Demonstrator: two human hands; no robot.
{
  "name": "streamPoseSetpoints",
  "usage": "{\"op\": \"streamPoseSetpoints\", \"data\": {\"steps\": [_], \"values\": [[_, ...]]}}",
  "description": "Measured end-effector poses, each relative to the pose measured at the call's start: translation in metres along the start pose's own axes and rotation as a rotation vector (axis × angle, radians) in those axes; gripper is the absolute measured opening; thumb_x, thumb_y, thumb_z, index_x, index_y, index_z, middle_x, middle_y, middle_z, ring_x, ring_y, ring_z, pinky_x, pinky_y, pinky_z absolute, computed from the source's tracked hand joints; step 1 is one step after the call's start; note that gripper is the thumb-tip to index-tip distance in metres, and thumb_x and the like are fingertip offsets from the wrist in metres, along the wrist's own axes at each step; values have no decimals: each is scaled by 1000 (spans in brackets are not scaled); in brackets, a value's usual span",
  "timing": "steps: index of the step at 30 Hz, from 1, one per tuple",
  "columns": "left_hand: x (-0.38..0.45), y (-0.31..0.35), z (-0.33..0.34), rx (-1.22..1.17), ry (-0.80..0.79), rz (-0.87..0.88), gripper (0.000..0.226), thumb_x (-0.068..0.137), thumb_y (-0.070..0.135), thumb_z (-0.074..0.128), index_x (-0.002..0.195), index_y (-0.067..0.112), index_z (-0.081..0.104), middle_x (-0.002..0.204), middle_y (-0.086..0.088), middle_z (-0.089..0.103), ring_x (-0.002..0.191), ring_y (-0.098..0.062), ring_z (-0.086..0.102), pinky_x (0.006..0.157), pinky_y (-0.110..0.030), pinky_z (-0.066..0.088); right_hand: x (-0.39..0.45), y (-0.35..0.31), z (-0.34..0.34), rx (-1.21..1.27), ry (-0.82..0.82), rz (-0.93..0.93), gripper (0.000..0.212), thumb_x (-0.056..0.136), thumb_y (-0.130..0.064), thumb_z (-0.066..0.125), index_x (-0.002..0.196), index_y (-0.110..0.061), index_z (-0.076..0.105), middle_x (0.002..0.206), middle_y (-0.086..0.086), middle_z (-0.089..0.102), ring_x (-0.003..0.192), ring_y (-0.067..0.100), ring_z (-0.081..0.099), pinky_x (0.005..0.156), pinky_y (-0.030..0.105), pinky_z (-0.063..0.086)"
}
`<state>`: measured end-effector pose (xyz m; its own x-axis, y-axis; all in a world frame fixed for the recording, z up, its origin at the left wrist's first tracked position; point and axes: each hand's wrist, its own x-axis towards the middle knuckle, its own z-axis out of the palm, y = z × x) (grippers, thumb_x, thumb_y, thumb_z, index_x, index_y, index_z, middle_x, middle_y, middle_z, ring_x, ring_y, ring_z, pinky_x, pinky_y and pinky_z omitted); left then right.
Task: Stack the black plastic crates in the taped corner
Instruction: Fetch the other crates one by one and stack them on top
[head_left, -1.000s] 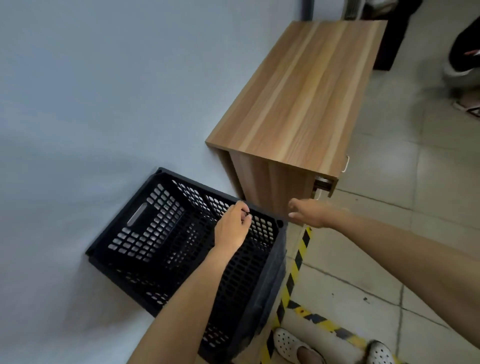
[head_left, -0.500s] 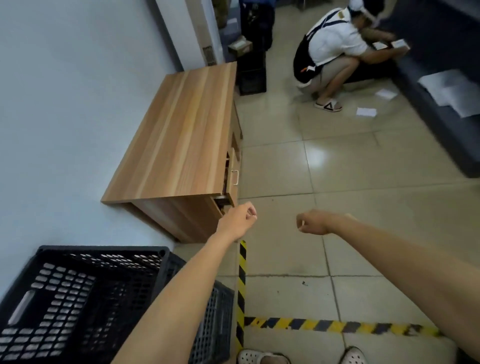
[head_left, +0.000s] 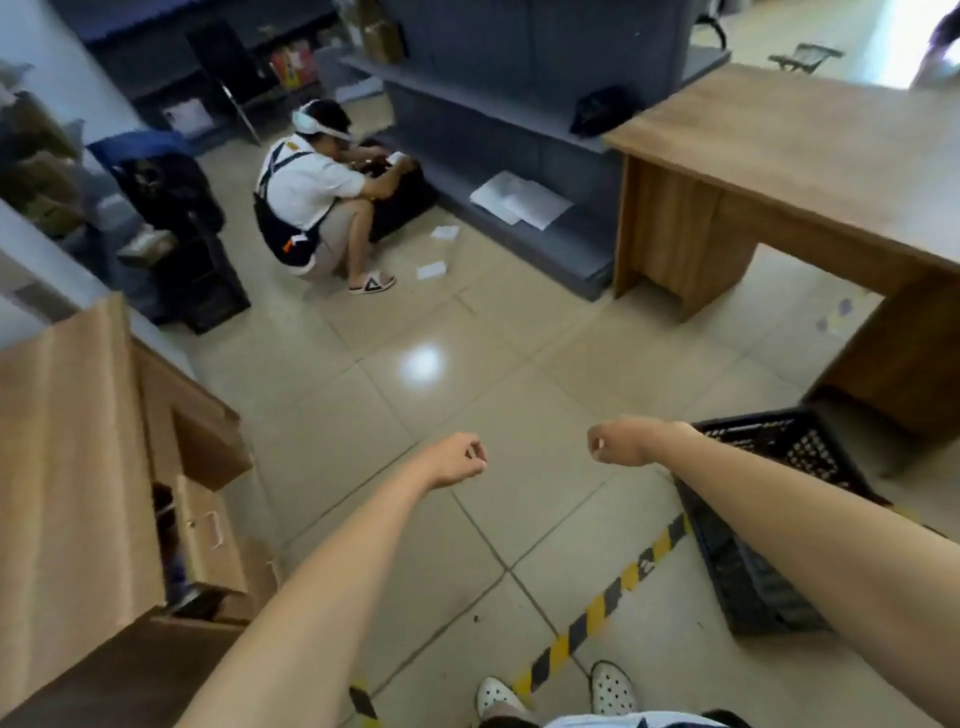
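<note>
Far left of the frame: a wooden cabinet (head_left: 67, 467) is seen, its drawer (head_left: 208, 540) hanging open at the lower left. Upper left-centre: a crouching person (head_left: 311, 208) is busy on the floor beside grey shelving (head_left: 493, 119), well apart from the action.

Centre: the left hand (head_left: 457, 460) is held out over bare tile, fingers curled loosely, nothing held in its grip. Just right of it, the right hand (head_left: 621, 441) is likewise loosely curled and empty. Below, a strip of yellow-black tape (head_left: 597, 613) is seen running diagonally across the floor (head_left: 415, 415), with the wearer's white shoes (head_left: 613, 688) at the bottom edge.

Right of the frame: a black crate (head_left: 769, 519) sits on the floor, partly hidden by the right forearm, near the leg of a wooden table (head_left: 805, 171). The taped corner itself is not shown.

Risks, as judged: the crate is likely to be reached next; a one-sided grasp could tip it. The open drawer could be clipped while carrying. The crate could be knocked against the table leg on lifting.
</note>
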<state>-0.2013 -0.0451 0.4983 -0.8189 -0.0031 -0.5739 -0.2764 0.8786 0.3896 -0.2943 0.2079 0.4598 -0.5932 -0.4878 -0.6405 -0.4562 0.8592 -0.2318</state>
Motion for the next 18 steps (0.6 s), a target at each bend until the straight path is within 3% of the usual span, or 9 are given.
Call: {"op": "streamPoseSetpoints", "data": {"steps": [3, 8, 13, 18], "values": [[45, 68, 6, 119, -94, 123, 22, 92, 14, 55, 111, 5, 62, 113, -17, 67, 103, -32, 63, 96, -36, 44, -34, 60, 8, 89, -1, 128, 31, 99, -29, 43, 124, -18, 57, 128, 7, 58, 115, 29, 55, 94, 36, 44], [97, 175, 28, 281, -183, 344, 23, 90, 18, 55, 111, 10, 63, 114, -15, 68, 107, -30, 62, 84, -29, 47, -80, 141, 31, 237, 36, 316, 28, 96, -28, 47, 118, -17, 60, 120, 6, 60, 109, 27, 58, 93, 39, 47], [148, 242, 43, 440, -286, 435, 24, 89, 27, 54, 111, 21, 62, 118, -8, 65, 109, -27, 59, 96, -38, 49, -94, 203, 34, 369, 29, 478, 26, 96, -27, 45, 115, -19, 61, 115, 6, 62, 105, 27, 59, 89, 39, 47], [210, 269, 26, 580, -323, 482, 24, 92, 32, 54, 113, 23, 61, 120, -7, 64, 109, -26, 60, 97, -42, 49, -71, 232, 16, 496, 58, 546, 24, 96, -28, 44, 112, -22, 60, 112, 4, 61, 101, 25, 58, 89, 41, 49]]}}
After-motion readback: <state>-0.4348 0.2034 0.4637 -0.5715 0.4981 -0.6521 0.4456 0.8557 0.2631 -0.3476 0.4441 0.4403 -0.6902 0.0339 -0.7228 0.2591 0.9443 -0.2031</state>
